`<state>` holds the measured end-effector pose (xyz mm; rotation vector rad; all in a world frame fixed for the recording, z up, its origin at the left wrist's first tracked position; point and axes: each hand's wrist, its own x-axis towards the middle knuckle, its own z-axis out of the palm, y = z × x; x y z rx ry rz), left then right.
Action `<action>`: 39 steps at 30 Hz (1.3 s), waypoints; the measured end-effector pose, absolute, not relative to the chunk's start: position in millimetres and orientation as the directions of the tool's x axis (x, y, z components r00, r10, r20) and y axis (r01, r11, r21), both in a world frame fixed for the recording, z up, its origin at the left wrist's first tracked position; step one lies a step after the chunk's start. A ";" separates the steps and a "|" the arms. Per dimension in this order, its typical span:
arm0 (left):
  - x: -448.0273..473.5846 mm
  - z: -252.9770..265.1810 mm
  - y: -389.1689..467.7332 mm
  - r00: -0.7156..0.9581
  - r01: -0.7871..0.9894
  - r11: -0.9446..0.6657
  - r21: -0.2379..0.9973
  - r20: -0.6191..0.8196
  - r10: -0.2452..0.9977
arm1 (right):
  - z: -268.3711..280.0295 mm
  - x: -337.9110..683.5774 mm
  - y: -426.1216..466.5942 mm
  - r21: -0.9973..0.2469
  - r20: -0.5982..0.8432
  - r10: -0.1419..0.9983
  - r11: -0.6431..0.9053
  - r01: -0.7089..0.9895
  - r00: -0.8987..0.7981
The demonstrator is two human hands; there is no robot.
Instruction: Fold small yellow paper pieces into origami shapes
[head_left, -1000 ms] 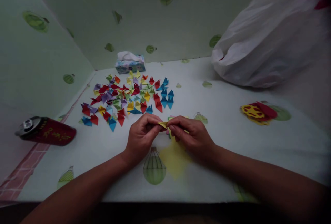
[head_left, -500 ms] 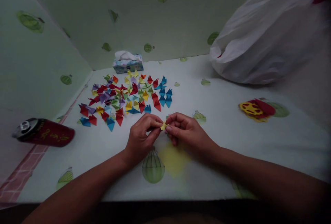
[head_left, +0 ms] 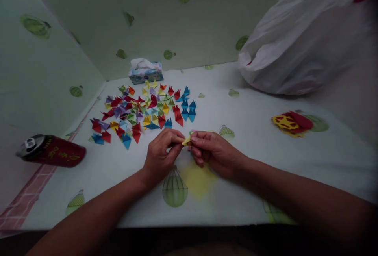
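Yellow folded paper [head_left: 186, 141]: centre, raised between both hands, probably for a clear view.
Red can [head_left: 60, 151]: nine o'clock, seemingly kept off the workspace.
Folded shapes [head_left: 152, 101]: eleven o'clock, clustered, perhaps freeing elbow room.
Left hand [head_left: 162, 150]: fingertips together, pinching paper's left.
Right hand [head_left: 213, 149]: matching pinch opposite, likely steadying.

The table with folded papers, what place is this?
Probably a craft table, maybe at home: colourful folded papers lie spread out, yellow paper is being held, and a tissue box stands behind.
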<state>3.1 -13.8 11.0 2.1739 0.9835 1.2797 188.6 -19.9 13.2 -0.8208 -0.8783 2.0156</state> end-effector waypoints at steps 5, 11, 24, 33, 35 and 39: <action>1.9 10.4 -12.7 0.331 0.331 -0.635 0.698 0.544 0.771 | 12.1 188.7 -19.6 -0.848 -0.188 0.857 -0.388 -0.362 -0.479; 1.7 10.7 -12.6 0.348 0.309 -0.583 0.752 0.481 0.805 | 11.0 189.3 -18.7 -0.983 -0.012 0.922 -0.082 -0.164 -0.387; 4.3 11.9 -16.5 0.401 0.423 -0.599 0.680 0.453 0.796 | 14.9 192.5 -16.9 -0.847 0.373 0.866 0.464 0.260 -0.334; 5.6 10.1 -18.1 0.372 0.424 -0.582 0.694 0.452 0.811 | 13.6 190.9 -18.3 -0.843 0.356 0.874 0.453 0.290 -0.332; 5.6 9.7 -17.8 0.370 0.421 -0.586 0.692 0.458 0.808 | 13.0 190.1 -18.5 -0.844 0.353 0.876 0.450 0.293 -0.327; 6.3 9.9 -17.4 0.346 0.412 -0.596 0.689 0.487 0.802 | 13.2 188.8 -20.5 -0.862 0.333 0.896 0.415 0.289 -0.295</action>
